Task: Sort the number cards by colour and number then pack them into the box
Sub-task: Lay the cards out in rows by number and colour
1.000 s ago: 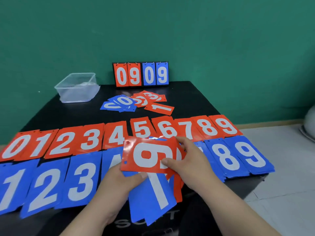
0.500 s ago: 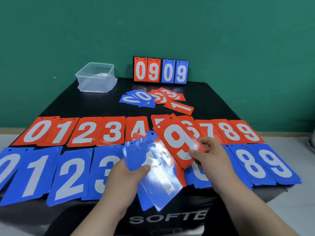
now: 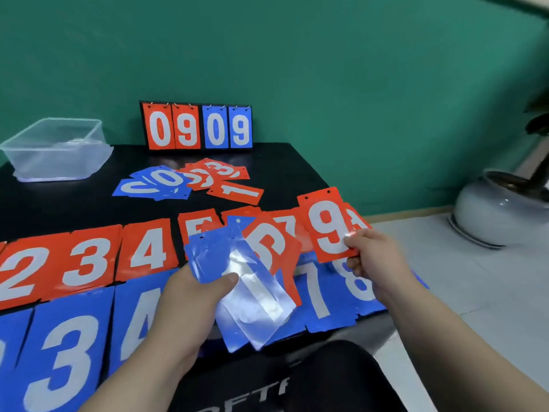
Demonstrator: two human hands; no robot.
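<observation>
My right hand [image 3: 375,257] pinches a red 9 card [image 3: 328,226] by its lower right corner, held just above the right end of the red row [image 3: 89,260]. My left hand [image 3: 193,295] grips a fanned stack of blue and red cards [image 3: 252,281], its top blue card glaring with reflected light. A blue row [image 3: 59,352] lies along the near edge of the black table [image 3: 74,203]. Loose blue cards [image 3: 154,185] and loose red cards [image 3: 219,179] lie mid-table. The clear plastic box [image 3: 56,150] stands at the back left.
A small scoreboard stand [image 3: 197,126] showing 0909 stands at the table's back edge against the green wall. A white plant pot [image 3: 493,209] sits on the tiled floor to the right of the table.
My right hand has carried the red 9 card away from the stack to the right, over the end of the red row. My left hand keeps the remaining stack.
</observation>
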